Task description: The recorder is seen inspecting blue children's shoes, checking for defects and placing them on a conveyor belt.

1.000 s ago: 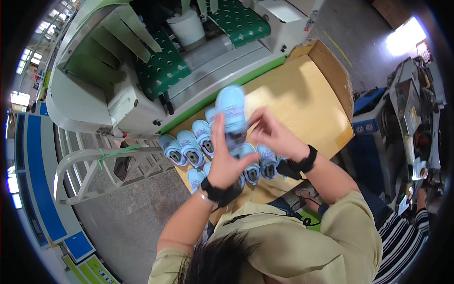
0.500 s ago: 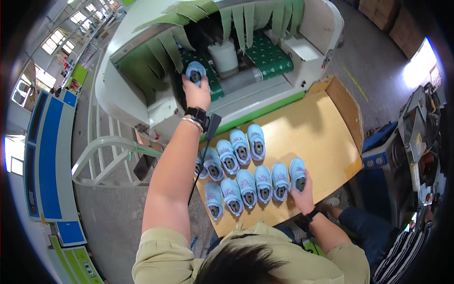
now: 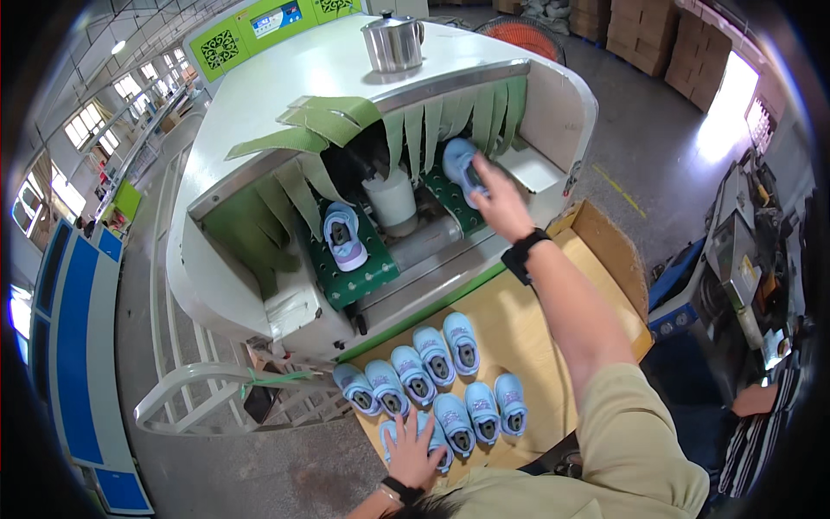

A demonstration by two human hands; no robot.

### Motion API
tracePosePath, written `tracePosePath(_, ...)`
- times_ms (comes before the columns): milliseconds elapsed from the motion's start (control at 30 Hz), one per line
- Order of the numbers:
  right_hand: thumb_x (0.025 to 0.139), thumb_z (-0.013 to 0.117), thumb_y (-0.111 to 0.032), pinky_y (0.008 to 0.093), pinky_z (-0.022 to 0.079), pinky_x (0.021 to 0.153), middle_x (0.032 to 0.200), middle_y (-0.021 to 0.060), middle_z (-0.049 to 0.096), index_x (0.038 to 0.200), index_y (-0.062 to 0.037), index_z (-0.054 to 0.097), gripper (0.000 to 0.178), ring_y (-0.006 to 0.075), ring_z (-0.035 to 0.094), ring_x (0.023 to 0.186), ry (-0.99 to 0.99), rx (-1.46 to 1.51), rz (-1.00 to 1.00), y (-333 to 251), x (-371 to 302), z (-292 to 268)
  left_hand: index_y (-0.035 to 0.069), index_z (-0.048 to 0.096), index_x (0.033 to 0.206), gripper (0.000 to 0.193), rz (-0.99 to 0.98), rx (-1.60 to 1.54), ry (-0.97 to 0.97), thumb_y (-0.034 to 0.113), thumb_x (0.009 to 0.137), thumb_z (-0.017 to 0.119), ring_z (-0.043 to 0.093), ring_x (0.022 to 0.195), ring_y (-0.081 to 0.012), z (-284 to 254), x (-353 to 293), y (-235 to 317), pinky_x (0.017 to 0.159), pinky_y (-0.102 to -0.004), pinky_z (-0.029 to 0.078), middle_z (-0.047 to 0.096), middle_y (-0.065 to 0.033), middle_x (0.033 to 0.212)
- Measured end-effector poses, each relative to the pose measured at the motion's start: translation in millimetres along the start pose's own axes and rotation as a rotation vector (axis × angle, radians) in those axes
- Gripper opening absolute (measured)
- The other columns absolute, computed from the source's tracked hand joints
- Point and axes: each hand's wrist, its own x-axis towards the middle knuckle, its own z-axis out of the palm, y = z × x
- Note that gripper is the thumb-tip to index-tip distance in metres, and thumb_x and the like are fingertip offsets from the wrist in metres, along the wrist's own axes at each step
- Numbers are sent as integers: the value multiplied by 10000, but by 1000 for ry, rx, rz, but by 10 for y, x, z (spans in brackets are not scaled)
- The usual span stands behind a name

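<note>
My right hand (image 3: 501,203) grips a light-blue shoe (image 3: 459,166) over the right green belt (image 3: 451,206) of a white machine, close to its hanging green strips. Another light-blue shoe (image 3: 343,238) stands by itself on the left green belt (image 3: 372,278), its heel toward me. Down on the tan board, my left hand (image 3: 412,454) has its fingers spread over shoes at the near left of the front row, partly hiding them. More light-blue shoes with dark inserts stand there in two rows, a back row (image 3: 415,374) and a front row (image 3: 482,411).
The tan board (image 3: 540,346) has a raised cardboard side (image 3: 609,251). A pale cylinder (image 3: 392,204) stands between the belts. On the machine top (image 3: 285,82) sits a metal pot (image 3: 392,45). White tubular rails (image 3: 160,394) flank the left; a person's striped clothing (image 3: 761,441) shows at right.
The shoe from my left hand now stands released on the left belt, and that hand is back at the rows. My right hand has carried its shoe from the board to the right belt.
</note>
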Motion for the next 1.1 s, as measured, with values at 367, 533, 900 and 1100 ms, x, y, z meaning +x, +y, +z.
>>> tracePosePath(367,908,667,-304,397,470,991,1351,209,556,1448,-32,424,651,340,581,1169,-387,248,374,551,-1644,-185,50,605,1268,528,34,-26,159,386,860,613,438,1341,-365,493,-68,-66,1080,-527,315,498,-158,1449)
tracePosePath(533,895,635,-349,468,431,1036,1448,206,472,1470,-60,404,683,364,495,1296,-566,36,541,938,-3081,-451,49,602,1256,495,40,-20,200,339,855,614,451,1338,-360,511,-80,-57,1073,-503,326,514,-162,1437)
tracePosePath(900,794,693,-481,649,99,1163,1651,159,26,1588,-231,130,1004,449,3,1499,-632,-379,593,724,-4650,-322,44,598,1264,468,83,24,272,304,875,615,499,1298,-358,563,-103,-65,1060,-482,346,546,-148,1414)
tracePosePath(1100,789,688,-511,645,89,1165,1656,136,1,1591,-240,98,1033,427,-13,1506,-687,-413,629,688,-4582,-316,52,602,1262,464,74,21,295,315,880,613,509,1296,-339,587,-109,-85,1059,-485,350,558,-127,1408)
